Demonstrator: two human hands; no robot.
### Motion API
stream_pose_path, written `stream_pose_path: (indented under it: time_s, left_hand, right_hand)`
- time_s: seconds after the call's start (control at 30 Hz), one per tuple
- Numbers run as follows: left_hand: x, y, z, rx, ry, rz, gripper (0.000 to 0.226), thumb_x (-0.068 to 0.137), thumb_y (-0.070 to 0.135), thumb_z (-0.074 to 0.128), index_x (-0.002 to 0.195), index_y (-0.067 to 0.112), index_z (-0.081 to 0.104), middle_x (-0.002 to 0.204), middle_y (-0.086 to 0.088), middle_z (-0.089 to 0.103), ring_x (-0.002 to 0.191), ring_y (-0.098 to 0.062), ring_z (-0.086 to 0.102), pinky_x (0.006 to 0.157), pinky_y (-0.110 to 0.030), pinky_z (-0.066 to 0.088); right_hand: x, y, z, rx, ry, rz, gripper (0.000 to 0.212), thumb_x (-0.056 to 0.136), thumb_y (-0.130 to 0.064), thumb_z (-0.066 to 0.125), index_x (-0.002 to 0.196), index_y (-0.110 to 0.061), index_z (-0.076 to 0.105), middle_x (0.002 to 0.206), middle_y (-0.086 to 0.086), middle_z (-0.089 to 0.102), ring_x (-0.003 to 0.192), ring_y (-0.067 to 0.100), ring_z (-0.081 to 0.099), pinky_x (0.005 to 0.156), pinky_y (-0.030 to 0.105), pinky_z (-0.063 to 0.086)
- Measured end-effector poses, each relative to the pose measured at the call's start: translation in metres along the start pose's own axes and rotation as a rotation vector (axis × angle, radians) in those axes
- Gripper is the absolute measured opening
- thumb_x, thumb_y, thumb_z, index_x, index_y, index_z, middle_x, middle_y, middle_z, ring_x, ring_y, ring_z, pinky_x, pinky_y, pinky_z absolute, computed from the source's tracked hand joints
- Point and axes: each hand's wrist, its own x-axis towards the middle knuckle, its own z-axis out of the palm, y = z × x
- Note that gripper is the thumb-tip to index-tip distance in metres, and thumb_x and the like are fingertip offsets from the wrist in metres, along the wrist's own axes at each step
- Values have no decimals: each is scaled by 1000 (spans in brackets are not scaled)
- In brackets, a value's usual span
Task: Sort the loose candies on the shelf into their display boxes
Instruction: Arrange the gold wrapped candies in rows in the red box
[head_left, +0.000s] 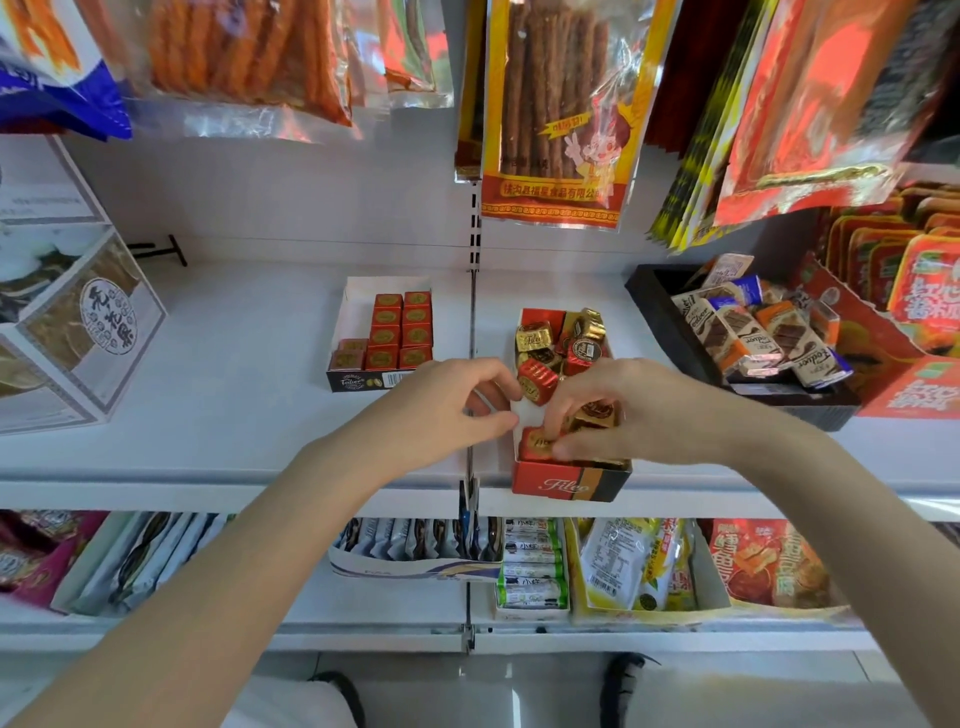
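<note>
1 red foil-wrapped candy, pinched by the right hand at the near left corner of the Fileo display box. Box: long axis running away from the person, near end at the shelf edge, far half heaped with red and gold foil candies. Left hand: fingers curled at the box's left wall, thumb and fingertips close together; whether it grips the wall cannot be told. Right hand nearer to the candy, directly over it. Adjacent: Foiluer box of red cubes, well left; black tray of wafer bars, right.
</note>
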Motion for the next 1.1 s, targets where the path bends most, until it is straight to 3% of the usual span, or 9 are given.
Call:
stream_pose_path:
  time_s: [0.07, 0.17, 0.3, 0.43, 0.53, 0.67, 0.77, 0.97, 1.1]
  left_hand:
    - [-1, 0, 1, 5, 4, -6, 18, 85, 26, 60, 103, 27, 58, 99, 11, 64, 92, -1, 58, 81, -17, 45]
    - [-2, 4, 1, 37, -20, -10, 23, 87, 29, 56, 110, 27, 57, 96, 11, 60, 90, -3, 57, 85, -22, 46]
    - [-2, 12, 8, 173, -118, 30, 35, 90, 39, 47, 123, 27, 52, 99, 9, 55, 82, -3, 49, 73, -17, 42]
    - [0, 16, 12, 202, -159, 37, 35, 92, 38, 45, 121, 22, 56, 88, 17, 46, 71, 8, 43, 61, -9, 34]
    - [1, 15, 11, 187, -154, 31, 35, 91, 40, 45, 120, 23, 56, 92, 14, 48, 73, 7, 44, 61, -9, 34]
    - [-2, 14, 10, 148, -155, 16, 33, 91, 40, 46, 120, 27, 53, 92, 15, 53, 79, 3, 50, 69, -15, 44]
    - [-4, 11, 0, 57, -76, -31, 27, 89, 37, 50, 115, 26, 50, 91, 16, 56, 87, -1, 55, 81, -20, 47]
    - [-6, 4, -5, 42, -81, -70, 27, 87, 33, 56, 112, 22, 53, 97, 12, 59, 93, -5, 58, 77, -12, 44]
    - [-3, 5, -4, 50, -61, -76, 28, 89, 31, 54, 116, 22, 52, 98, 11, 58, 91, -4, 56, 75, -9, 41]
  right_hand:
    - [-2, 2, -4, 58, 2, -18, 14, 86, -21, 60, 94, -20, 71, 95, -11, 69, 86, -7, 59, 75, 7, 43]
    - [-4, 8, -17, 72, 204, 11, 20, 89, -11, 54, 92, -21, 71, 92, -13, 68, 86, -3, 60, 75, 8, 45]
    - [2, 21, -22, -80, 387, 156, 17, 87, -12, 55, 94, -17, 70, 95, -2, 70, 77, 1, 58, 62, -7, 38]
    - [14, 15, -12, -168, 363, 179, 20, 83, -19, 64, 101, -12, 70, 99, 3, 70, 80, 8, 57, 66, 6, 42]
    - [24, 8, -6, -233, 370, 183, 27, 81, -26, 66, 105, -14, 67, 103, 4, 68, 93, 15, 56, 82, 25, 46]
    - [42, 6, 9, -334, 395, 163, 31, 80, -25, 65, 108, -13, 61, 101, 10, 64, 103, 24, 47, 78, 31, 41]
    - [47, 8, 11, -280, 374, 169, 25, 77, -20, 67, 101, -15, 61, 98, 11, 65, 104, 25, 48, 76, 30, 41]
    - [37, 4, 3, -125, 152, 80, 13, 75, -18, 72, 87, -18, 69, 81, -10, 62, 73, 1, 52, 63, 8, 39]
    - [29, 6, -4, -105, 161, 89, 11, 80, -15, 66, 90, -18, 72, 88, -6, 67, 81, 7, 58, 71, 12, 44]
